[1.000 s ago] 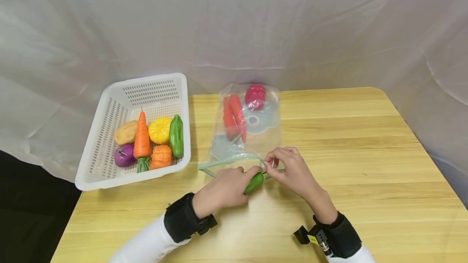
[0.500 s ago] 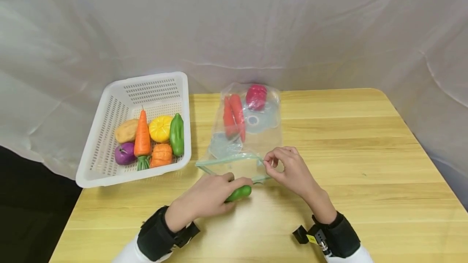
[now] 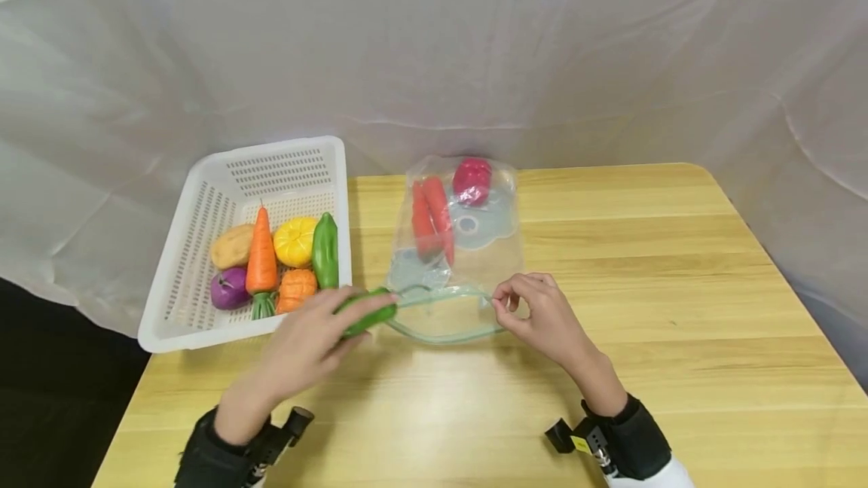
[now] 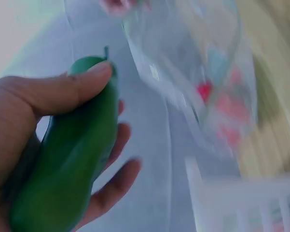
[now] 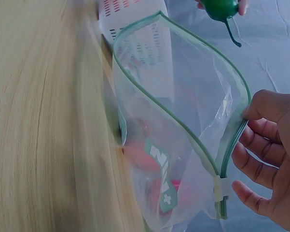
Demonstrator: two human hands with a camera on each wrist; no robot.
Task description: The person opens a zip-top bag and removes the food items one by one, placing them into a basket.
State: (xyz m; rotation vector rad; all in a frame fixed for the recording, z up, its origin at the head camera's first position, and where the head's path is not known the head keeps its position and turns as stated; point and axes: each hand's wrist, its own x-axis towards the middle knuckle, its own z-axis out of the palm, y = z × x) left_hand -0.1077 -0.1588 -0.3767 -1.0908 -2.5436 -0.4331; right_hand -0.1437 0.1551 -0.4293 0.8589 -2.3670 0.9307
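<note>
My left hand [image 3: 308, 341] grips a green toy pepper [image 3: 366, 312] [image 4: 70, 169], raised just left of the mouth of a clear zip bag [image 3: 461, 247]. The thumb [image 4: 62, 89] lies along the pepper's top. My right hand [image 3: 536, 315] [image 5: 268, 159] pinches the bag's green-edged rim [image 5: 227, 159] at its right corner, holding the mouth open. Inside the bag lie a red chilli [image 3: 430, 217] and a dark red vegetable [image 3: 472, 179]. In the right wrist view the pepper's tip [image 5: 222, 7] hangs above the bag's open mouth.
A white perforated basket [image 3: 203, 209] stands at the table's left, holding a carrot [image 3: 261, 258], a potato [image 3: 233, 245], a yellow squash [image 3: 295, 241], a green pepper [image 3: 325, 248] and other toy vegetables. A white sheet hangs behind. The wooden table [image 3: 678, 285] runs off to the right.
My left hand pulled the green pepper back from the bag's mouth, then swung it left and up to the bag's left corner. The bag's mouth has opened wider. The right hand stayed put.
</note>
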